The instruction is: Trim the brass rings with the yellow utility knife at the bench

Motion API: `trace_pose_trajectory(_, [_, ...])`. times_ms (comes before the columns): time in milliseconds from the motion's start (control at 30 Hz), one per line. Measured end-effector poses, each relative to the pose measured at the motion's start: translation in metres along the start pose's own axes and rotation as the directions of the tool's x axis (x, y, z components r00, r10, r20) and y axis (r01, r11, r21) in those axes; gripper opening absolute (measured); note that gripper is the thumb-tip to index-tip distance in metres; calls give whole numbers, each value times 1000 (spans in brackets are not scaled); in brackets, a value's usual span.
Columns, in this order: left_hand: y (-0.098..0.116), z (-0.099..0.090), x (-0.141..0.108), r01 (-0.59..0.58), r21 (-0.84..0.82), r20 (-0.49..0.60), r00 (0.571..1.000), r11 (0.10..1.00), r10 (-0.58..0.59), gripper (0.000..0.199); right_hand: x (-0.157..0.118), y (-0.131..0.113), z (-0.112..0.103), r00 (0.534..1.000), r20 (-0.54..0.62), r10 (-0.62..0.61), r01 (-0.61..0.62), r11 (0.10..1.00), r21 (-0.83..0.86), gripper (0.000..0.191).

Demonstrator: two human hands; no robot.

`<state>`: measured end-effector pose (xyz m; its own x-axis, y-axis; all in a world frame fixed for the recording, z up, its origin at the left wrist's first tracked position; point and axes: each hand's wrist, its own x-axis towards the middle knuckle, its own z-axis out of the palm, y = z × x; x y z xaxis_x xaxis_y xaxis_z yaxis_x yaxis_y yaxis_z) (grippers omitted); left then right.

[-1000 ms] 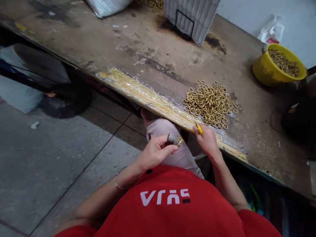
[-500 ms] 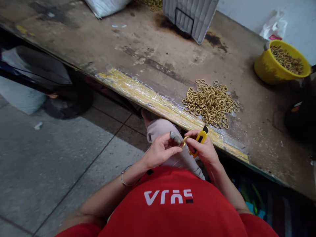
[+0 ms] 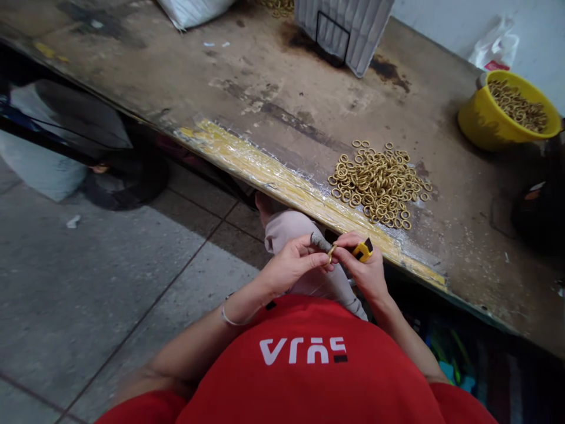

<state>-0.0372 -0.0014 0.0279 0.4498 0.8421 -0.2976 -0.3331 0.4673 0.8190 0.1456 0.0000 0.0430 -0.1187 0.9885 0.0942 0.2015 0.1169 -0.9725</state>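
Over my lap, my left hand point(image 3: 293, 265) pinches a single brass ring point(image 3: 331, 253) between its fingertips. A dark grey wrap point(image 3: 319, 242) covers one finger of that hand. My right hand point(image 3: 366, 271) meets the ring from the other side, with its thumb and fingertips at the ring. Within the right hand is a yellow utility knife point(image 3: 364, 251), its black end pointing up and away from me; most of its body is hidden by the hand. On the bench just beyond lies a pile of brass rings point(image 3: 379, 182).
A worn brown workbench point(image 3: 185, 76) has a taped yellow front edge. At right stands a yellow bucket point(image 3: 481, 121) of rings. A grey ribbed panel point(image 3: 366, 35) and a white sack point(image 3: 196, 12) are at the back. A dark round base point(image 3: 128, 182) sits on the floor at left.
My right hand has turned the knife, so less of its yellow body shows. The ring has tilted and both hands sit closer together around it. The view has shifted slightly.
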Motion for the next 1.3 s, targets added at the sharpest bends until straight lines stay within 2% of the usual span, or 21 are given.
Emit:
trace_pose_trajectory(67, [-4,1,0,15,-82,-2,1000,997,-15,33,-1,0,-1,999,-3,-36,36,999,-20,6])
trace_pose_trajectory(133, [-6,2,-1,-11,-95,-16,1000,995,10,31,-3,-1,-3,997,12,-82,82,993,-89,7])
trace_pose_trajectory(267, [-3,3,-3,-119,79,-48,991,990,123,23,-7,-3,-8,983,103,-151,178,916,-361,15])
trace_pose_trajectory(367, [2,5,-4,-137,205,-72,985,969,154,22,-10,0,-9,972,175,-156,226,827,-515,18])
trace_pose_trajectory(700, [1,9,0,-130,324,-78,983,937,164,17,-13,3,-4,962,235,-136,267,637,-723,22])
trace_pose_trajectory(800, [11,14,-9,-140,329,-34,986,934,160,11,-7,12,-12,977,184,-104,210,546,-811,21])
trace_pose_trajectory(900, [21,19,-20,-173,350,123,983,921,138,11,6,27,-33,999,15,-37,29,431,-902,24])
trace_pose_trajectory(933, [22,19,-20,-190,357,181,975,915,132,12,11,32,-40,999,-34,-37,-15,421,-907,22])
trace_pose_trajectory(967, [21,19,-19,-194,374,188,973,907,130,12,18,35,-47,998,-42,-54,-14,438,-899,20])
trace_pose_trajectory(1033, [14,16,-12,-209,452,143,977,867,161,12,32,39,-54,995,-29,-96,20,472,-881,20])
trace_pose_trajectory(1100, [2,12,-1,-227,590,116,974,775,197,12,47,37,-54,994,-14,-106,36,459,-888,23])
trace_pose_trajectory(1233, [-13,5,13,-319,810,205,940,491,273,15,77,32,-41,1000,-8,-24,-1,277,-961,29])
trace_pose_trajectory(1300, [-14,2,13,-358,835,238,919,418,313,17,87,31,-37,1000,16,22,12,189,-982,30])
